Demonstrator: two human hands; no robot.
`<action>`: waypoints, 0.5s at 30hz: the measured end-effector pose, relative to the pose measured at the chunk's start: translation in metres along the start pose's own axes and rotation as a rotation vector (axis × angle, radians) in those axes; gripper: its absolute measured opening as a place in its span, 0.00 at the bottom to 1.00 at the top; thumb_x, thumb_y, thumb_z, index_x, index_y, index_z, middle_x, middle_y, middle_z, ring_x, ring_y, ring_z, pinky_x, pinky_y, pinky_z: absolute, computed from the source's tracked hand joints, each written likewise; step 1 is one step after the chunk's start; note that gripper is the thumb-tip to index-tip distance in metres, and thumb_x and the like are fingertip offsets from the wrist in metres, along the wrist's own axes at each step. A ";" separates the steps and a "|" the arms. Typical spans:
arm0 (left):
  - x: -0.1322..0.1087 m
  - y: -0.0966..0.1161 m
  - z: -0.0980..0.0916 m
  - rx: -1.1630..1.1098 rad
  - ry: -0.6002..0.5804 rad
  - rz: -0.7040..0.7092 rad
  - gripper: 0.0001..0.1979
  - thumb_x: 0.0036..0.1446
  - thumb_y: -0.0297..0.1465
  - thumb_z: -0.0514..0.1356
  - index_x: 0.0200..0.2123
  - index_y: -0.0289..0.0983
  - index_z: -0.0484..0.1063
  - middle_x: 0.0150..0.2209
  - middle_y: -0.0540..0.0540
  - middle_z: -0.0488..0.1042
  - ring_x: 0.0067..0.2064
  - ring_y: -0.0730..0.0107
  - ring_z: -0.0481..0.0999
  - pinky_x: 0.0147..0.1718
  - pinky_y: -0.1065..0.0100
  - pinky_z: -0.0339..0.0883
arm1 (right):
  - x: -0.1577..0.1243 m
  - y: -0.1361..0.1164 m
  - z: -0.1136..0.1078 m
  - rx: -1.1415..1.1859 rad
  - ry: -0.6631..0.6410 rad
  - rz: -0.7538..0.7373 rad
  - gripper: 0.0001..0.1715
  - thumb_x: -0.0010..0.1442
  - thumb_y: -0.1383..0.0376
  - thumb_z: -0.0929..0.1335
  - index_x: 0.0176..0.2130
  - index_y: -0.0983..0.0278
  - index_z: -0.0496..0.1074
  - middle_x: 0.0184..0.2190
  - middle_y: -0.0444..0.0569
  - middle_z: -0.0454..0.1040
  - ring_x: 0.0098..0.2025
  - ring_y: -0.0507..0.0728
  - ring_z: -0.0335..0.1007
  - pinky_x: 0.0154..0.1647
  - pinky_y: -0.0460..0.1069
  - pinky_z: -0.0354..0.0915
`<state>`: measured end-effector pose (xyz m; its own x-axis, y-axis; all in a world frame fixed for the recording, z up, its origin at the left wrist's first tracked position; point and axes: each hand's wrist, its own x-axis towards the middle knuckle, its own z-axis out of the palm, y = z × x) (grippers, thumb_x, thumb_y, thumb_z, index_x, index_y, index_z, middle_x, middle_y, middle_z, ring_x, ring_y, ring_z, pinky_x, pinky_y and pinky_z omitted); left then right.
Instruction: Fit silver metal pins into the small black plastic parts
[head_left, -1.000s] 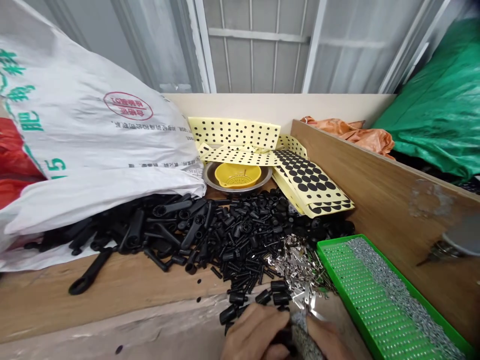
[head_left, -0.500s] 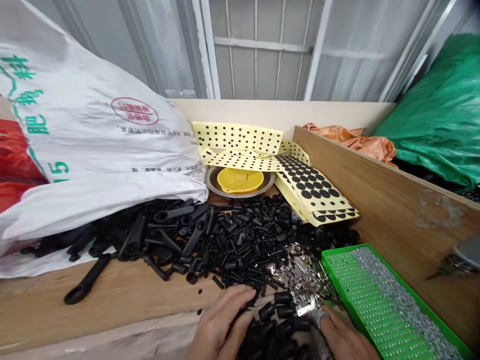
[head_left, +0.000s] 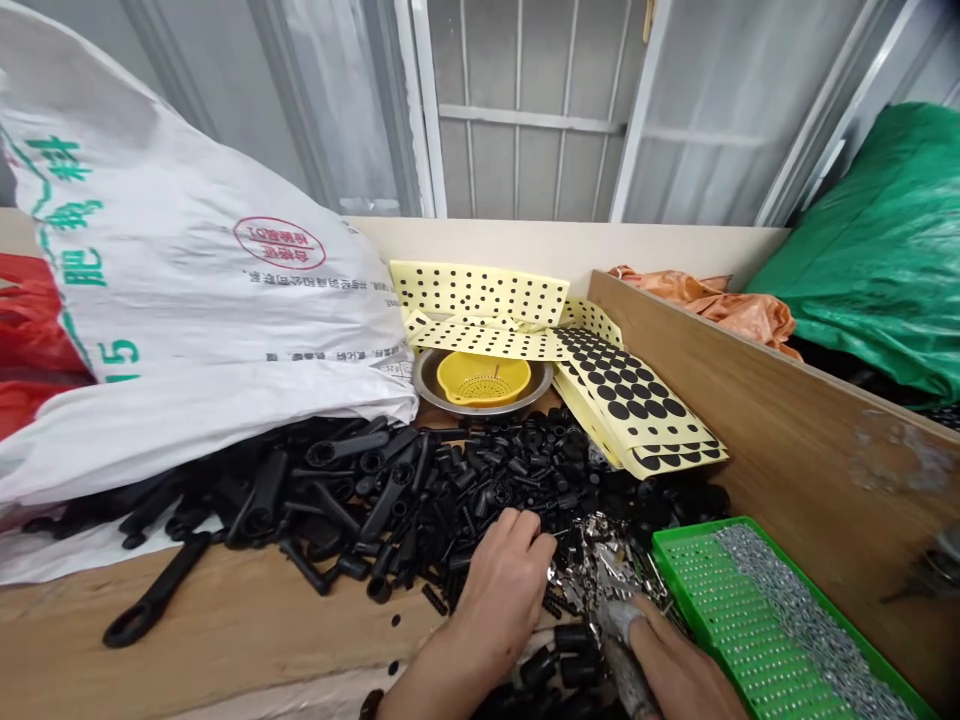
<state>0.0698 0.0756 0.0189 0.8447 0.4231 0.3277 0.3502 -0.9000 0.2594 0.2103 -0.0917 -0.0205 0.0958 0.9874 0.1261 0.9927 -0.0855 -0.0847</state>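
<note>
Black plastic parts (head_left: 480, 480) lie heaped on the wooden worktop (head_left: 247, 610), and my left hand (head_left: 506, 580) rests on the near edge of the heap, its grip curled loosely over the pieces. My right hand (head_left: 675, 670) lies by the shiny metal clips (head_left: 600, 555); whether its grip pinches anything, I cannot tell. Just right sits the green tray (head_left: 720, 600). Farther back stand the yellow strainer (head_left: 484, 377), dotted yellow sheets (head_left: 630, 390) and white sack (head_left: 187, 300).

Pile of small black plastic parts (head_left: 487, 480): short ribbed cylinders heaped loosely on the wooden bench. Pile of bright silver metal clips (head_left: 600, 555) adjoins it at 4 o'clock.
</note>
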 end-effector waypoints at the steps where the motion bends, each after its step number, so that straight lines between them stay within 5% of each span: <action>1: 0.004 -0.001 0.001 -0.002 0.005 0.003 0.11 0.58 0.20 0.50 0.33 0.35 0.71 0.35 0.43 0.69 0.38 0.59 0.66 0.37 0.58 0.68 | 0.009 -0.003 -0.002 -0.016 0.026 0.006 0.29 0.41 0.76 0.60 0.45 0.66 0.69 0.53 0.60 0.69 0.50 0.63 0.70 0.44 0.52 0.69; 4: 0.006 -0.007 0.000 -0.008 0.023 -0.008 0.12 0.59 0.19 0.49 0.36 0.34 0.71 0.36 0.42 0.68 0.39 0.58 0.65 0.39 0.57 0.67 | 0.043 -0.018 -0.010 -0.004 0.099 0.108 0.31 0.42 0.78 0.59 0.47 0.67 0.68 0.51 0.58 0.70 0.51 0.63 0.66 0.49 0.54 0.65; 8: 0.000 -0.018 -0.002 -0.041 0.048 -0.022 0.13 0.58 0.18 0.48 0.40 0.34 0.70 0.38 0.42 0.68 0.40 0.60 0.66 0.41 0.58 0.67 | 0.081 -0.038 -0.017 0.002 0.072 0.189 0.24 0.39 0.79 0.62 0.36 0.64 0.71 0.40 0.54 0.72 0.42 0.65 0.65 0.42 0.57 0.64; 15: -0.004 -0.022 -0.001 -0.054 0.074 0.009 0.13 0.58 0.19 0.49 0.41 0.35 0.70 0.43 0.41 0.68 0.43 0.59 0.66 0.42 0.58 0.68 | 0.095 -0.042 -0.010 -0.002 0.114 0.184 0.22 0.37 0.79 0.63 0.34 0.63 0.70 0.38 0.54 0.71 0.40 0.65 0.63 0.37 0.57 0.63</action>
<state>0.0582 0.0943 0.0126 0.8149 0.4235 0.3958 0.3187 -0.8977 0.3042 0.1782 0.0045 0.0048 0.2828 0.9338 0.2192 0.9579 -0.2632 -0.1145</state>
